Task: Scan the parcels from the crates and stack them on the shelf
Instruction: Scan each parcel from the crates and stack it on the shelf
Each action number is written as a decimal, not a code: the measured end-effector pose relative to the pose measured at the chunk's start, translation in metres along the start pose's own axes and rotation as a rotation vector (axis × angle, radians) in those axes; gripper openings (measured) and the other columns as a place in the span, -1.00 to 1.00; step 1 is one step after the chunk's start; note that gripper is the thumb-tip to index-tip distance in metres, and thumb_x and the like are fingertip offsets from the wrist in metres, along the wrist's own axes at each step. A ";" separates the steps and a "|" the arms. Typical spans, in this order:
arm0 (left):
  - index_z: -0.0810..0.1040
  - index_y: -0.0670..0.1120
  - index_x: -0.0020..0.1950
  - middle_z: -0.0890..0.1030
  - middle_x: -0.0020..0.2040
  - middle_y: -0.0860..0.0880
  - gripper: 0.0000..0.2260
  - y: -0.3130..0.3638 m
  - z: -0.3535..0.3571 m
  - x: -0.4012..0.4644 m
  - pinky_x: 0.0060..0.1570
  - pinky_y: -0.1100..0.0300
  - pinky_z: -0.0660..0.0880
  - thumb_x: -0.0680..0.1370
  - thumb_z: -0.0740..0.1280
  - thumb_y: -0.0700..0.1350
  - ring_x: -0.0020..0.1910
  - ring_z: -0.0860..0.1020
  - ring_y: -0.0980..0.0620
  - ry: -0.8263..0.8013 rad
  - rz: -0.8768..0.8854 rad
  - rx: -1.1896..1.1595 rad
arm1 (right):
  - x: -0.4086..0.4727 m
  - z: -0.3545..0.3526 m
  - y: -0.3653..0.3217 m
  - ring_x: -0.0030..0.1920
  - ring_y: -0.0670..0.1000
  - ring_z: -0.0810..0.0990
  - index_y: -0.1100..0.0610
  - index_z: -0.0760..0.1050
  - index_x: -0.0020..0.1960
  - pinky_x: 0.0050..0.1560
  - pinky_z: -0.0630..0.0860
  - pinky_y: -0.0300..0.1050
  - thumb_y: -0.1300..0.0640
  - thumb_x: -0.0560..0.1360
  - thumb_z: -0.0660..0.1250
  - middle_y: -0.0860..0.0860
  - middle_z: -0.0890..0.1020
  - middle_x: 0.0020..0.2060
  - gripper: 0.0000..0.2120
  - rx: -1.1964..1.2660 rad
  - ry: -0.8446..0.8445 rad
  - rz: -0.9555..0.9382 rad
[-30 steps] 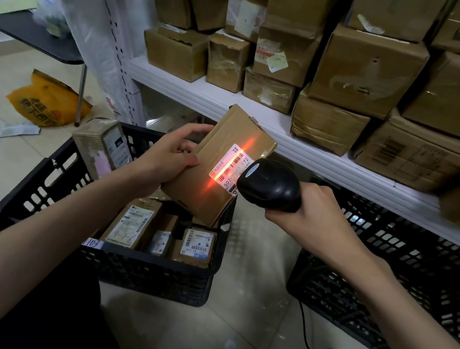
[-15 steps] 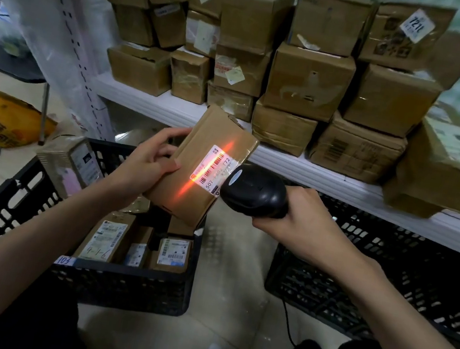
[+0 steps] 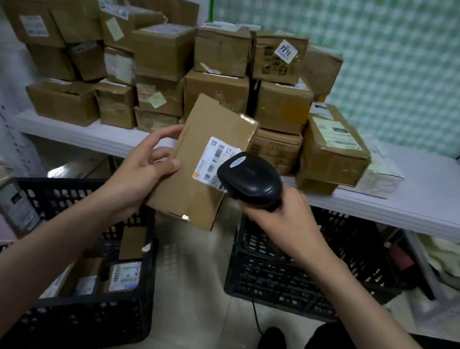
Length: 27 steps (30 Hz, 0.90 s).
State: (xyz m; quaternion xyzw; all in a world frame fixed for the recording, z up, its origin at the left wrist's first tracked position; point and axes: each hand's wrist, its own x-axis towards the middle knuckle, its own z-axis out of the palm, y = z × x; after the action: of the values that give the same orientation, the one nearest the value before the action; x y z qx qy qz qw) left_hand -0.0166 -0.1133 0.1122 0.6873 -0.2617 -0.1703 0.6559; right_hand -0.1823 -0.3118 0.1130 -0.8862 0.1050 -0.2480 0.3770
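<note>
- Your left hand (image 3: 144, 172) grips a brown parcel (image 3: 203, 163) by its left edge, thumb on the front, holding it up in front of the shelf (image 3: 418, 203).
- Your right hand (image 3: 282, 216) is wrapped around the black scanner (image 3: 249, 179), whose head sits just beside the parcel's white label (image 3: 214, 158); no scan beam shows on it.
- Many boxes (image 3: 215, 92) are already stacked on the far shelf, so much of the work looks done.
- The near left crate (image 3: 96, 313) holds several more small parcels, all left to scan.
- The right crate (image 3: 296, 277) shows no parcels from here.
- This parcel is not yet on the shelf.
</note>
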 end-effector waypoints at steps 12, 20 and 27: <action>0.34 0.02 0.46 0.57 0.21 -0.09 -0.60 0.080 0.162 0.049 -0.02 -0.03 0.64 0.67 0.24 -0.28 0.10 0.59 -0.04 0.013 -0.091 -0.143 | -0.007 -0.085 0.034 0.05 -0.05 0.69 -0.04 0.62 -0.02 0.17 0.61 0.00 0.17 0.45 0.54 -0.03 0.73 -0.06 -0.82 0.483 0.489 0.299; 0.39 -0.10 0.51 0.51 0.39 -0.05 -0.20 0.083 0.221 0.070 0.31 0.01 0.54 0.38 0.61 0.15 0.30 0.53 0.00 -0.193 0.084 0.399 | 0.021 -0.130 0.076 -0.18 0.01 0.66 0.20 0.68 0.03 -0.17 0.66 -0.09 0.27 0.46 0.46 0.08 0.70 -0.15 -0.85 0.767 0.661 0.496; 0.44 -0.03 0.53 0.53 0.43 0.00 -0.44 0.063 0.249 0.090 0.36 -0.02 0.44 0.57 0.44 0.10 0.37 0.49 -0.05 -0.261 0.493 0.973 | 0.047 -0.137 0.097 -0.16 0.01 0.72 0.18 0.67 0.04 -0.16 0.68 -0.09 0.15 0.47 0.52 0.08 0.73 -0.13 -0.82 0.786 0.651 0.480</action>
State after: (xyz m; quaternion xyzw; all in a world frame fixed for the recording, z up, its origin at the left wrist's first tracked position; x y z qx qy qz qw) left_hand -0.0966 -0.3681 0.1636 0.8022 -0.5423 0.0447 0.2459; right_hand -0.2130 -0.4816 0.1412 -0.5083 0.3143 -0.4362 0.6728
